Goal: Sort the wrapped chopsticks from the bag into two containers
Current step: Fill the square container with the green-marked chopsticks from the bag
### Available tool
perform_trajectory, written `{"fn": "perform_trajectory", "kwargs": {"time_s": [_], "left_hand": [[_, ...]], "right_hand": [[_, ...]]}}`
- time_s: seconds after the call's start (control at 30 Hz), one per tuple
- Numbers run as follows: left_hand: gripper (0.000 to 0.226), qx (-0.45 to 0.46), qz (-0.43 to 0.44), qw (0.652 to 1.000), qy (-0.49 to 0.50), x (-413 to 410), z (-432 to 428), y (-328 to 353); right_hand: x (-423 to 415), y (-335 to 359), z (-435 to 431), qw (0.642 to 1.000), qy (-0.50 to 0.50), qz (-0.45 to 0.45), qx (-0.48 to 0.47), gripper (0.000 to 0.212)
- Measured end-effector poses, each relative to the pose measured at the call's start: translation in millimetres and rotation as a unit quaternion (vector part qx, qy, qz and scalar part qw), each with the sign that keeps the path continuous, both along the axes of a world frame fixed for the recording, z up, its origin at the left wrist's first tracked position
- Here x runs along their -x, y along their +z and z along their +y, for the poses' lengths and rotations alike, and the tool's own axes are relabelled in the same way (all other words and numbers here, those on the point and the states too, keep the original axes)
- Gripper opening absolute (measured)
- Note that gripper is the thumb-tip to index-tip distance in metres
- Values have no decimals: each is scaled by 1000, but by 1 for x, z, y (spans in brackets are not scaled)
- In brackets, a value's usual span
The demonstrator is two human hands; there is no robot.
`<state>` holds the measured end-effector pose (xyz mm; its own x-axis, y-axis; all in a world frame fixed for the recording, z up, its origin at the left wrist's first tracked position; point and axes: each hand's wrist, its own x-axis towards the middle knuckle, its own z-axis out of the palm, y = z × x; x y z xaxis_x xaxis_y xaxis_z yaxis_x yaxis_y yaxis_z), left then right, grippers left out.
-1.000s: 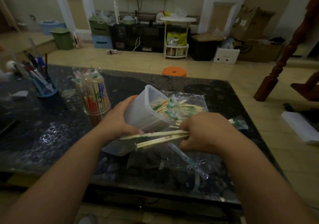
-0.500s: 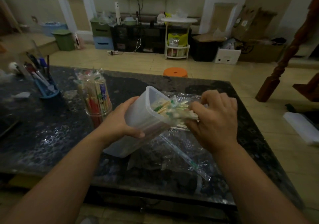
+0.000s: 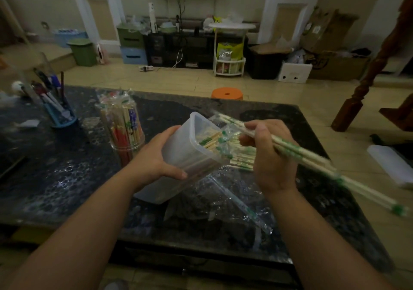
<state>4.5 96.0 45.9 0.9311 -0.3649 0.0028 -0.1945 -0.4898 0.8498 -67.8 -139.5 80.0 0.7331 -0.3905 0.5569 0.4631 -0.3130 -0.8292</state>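
Wrapped chopsticks [image 3: 297,154] are pinched in the right hand [image 3: 271,157], jutting past both sides of it, while the left hand [image 3: 154,155] grips the tilted tub [image 3: 192,155] just beside; loading seems underway, and next they likely need aiming into its mouth.

A home living room: tiled floor [image 3: 178,81], low black cabinet [image 3: 196,48] against the wall, storage drawers [image 3: 131,43], cardboard boxes [image 3: 324,32], an orange stool [image 3: 226,93], a wooden stair post [image 3: 347,114].

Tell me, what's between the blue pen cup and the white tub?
In the head view, a clear round jar packed with wrapped chopsticks stands between the blue pen cup and the white tub.
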Motion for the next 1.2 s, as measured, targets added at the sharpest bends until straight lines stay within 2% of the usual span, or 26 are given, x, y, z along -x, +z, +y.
{"fn": "perform_trajectory", "kwargs": {"time_s": [0.03,0.1,0.2,0.27,0.33,0.43,0.57,0.63,0.73,0.77,0.87,0.9,1.0,1.07,1.13,1.2], "left_hand": [[109,2,-1,1000,-1,0,0,0],[108,3,0,1000,-4,0,0,0],[117,-9,-2,1000,0,0,0,-1],[121,-21,0,1000,-11,1,-1,0],[122,-28,4,999,-28,2,-1,0],[121,-36,6,998,-46,3,-1,0],[119,-44,0,997,-56,4,-2,2],[122,-48,-1,997,-54,4,-3,3],[124,-54,-3,997,-55,4,-4,3],[125,-55,-4,997,-55,4,-4,3],[125,-52,-1,997,-50,4,-3,3],[125,-52,-2,998,-48,4,-3,3],[124,-48,-6,998,-44,3,-2,2],[124,-49,-5,998,-46,2,-2,2],[124,-51,-7,997,-48,2,-2,1],[124,-51,-10,997,-52,2,-3,1]], "right_hand": [[2,2,1,999,26,6,-41,25],[3,8,3,995,54,56,-66,25],[-2,1,3,989,46,127,-66,9],[-6,-2,3,982,32,172,-68,15],[-7,1,2,968,59,213,-123,14],[-6,8,-3,949,122,225,-183,20],[-7,10,-7,936,130,194,-265,7],[-9,9,-6,943,102,211,-237,14],[-8,4,-1,954,101,259,-111,13],[-7,1,1,955,106,261,-96,18],[-7,1,2,964,89,221,-116,39],[-7,2,2,966,84,199,-139,35],[-7,6,-2,958,65,136,-244,1],[-8,6,-3,967,32,136,-211,11],[-8,4,-1,975,22,170,-139,10],[-7,0,1,975,27,173,-136,30]]}}
